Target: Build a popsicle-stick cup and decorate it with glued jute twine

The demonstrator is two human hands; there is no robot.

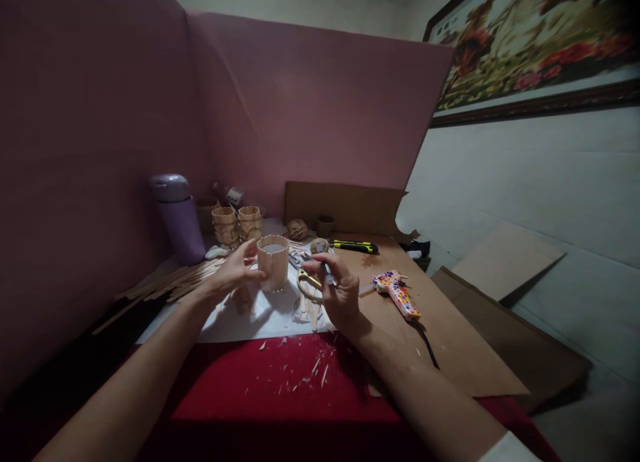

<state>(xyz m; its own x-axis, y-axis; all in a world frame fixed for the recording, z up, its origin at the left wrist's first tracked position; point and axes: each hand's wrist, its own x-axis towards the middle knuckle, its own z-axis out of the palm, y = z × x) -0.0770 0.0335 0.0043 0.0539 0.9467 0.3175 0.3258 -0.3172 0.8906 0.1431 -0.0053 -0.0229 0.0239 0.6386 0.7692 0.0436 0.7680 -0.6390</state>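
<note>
A round cup (273, 269) faced with upright wooden craft sticks stands in the middle, with a pale inside. My left hand (235, 273) grips its left side, thumb across the front and fingers towards the back. To the right of the cup, my right hand (340, 292) is closed on a slim pen-like tool (328, 273), mostly covered by the fingers. Gold-handled scissors (309, 285) lie on the white paper (225, 325) between the cup and my right hand. Offcuts of wooden stick (313, 315) lie just below the scissors.
Behind are two stick-covered cups (225, 227), a purple bottle (180, 225), twine (297, 229) and a small dark pot (325, 223). Loose sticks (170, 282) lie left. On the cardboard (450, 342) are a yellow-black utility knife (355, 247) and a corded, flower-patterned glue gun (397, 294).
</note>
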